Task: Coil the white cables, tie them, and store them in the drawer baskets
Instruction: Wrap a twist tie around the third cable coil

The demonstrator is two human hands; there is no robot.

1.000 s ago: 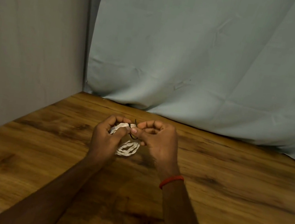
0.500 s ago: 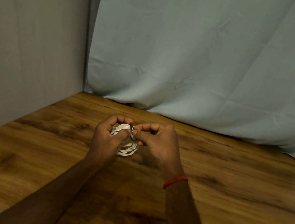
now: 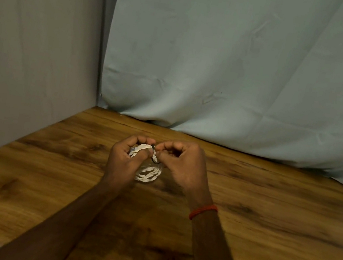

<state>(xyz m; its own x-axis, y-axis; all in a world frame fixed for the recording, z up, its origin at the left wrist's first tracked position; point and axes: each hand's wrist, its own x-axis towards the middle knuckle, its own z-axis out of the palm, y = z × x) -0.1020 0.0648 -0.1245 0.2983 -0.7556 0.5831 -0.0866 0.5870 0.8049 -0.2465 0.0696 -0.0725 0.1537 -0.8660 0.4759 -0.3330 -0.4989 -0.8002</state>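
Matt wood-grain table (image 3: 265, 215), creased cloth backdrop (image 3: 244, 74)

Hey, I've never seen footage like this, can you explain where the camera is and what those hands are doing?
No machine here: these are a person's two bare hands, filmed by a wide-angle camera worn on the head, looking forward and down. The left hand grips a coiled white cable over the wooden table; whether its lower loops touch the wood I cannot tell. The right hand, a red band on its wrist, pinches a thin dark tie at the coil. Pale cloth hangs behind.
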